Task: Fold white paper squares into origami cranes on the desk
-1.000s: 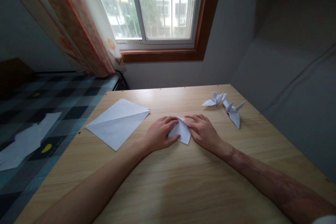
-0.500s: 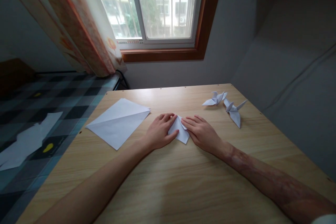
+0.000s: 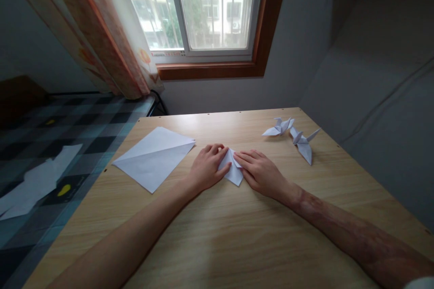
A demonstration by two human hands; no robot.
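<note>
A small piece of folded white paper (image 3: 234, 172) lies on the wooden table, between my hands. My left hand (image 3: 207, 168) holds its left side, with the fingertips at the top corner and the thumb laid across the paper. On the other side, the fingers of my right hand (image 3: 259, 171) are together and press on a flap along the right edge. The right thumb is partly hidden. Both hands cover the outer edges of the paper, and a narrow fold shows near its top.
A larger creased white sheet (image 3: 154, 158) lies at left on the table (image 3: 217, 244). Two paper cranes, a farther one (image 3: 278, 127) and a nearer one (image 3: 303, 144), stand at back right. White paper scraps (image 3: 37, 183) lie on the checked bed (image 3: 20, 144) at left.
The left thumb and the paper's lower corner have shifted very slightly, and the fold near the top shows a little more. Both hands stay on the paper.
</note>
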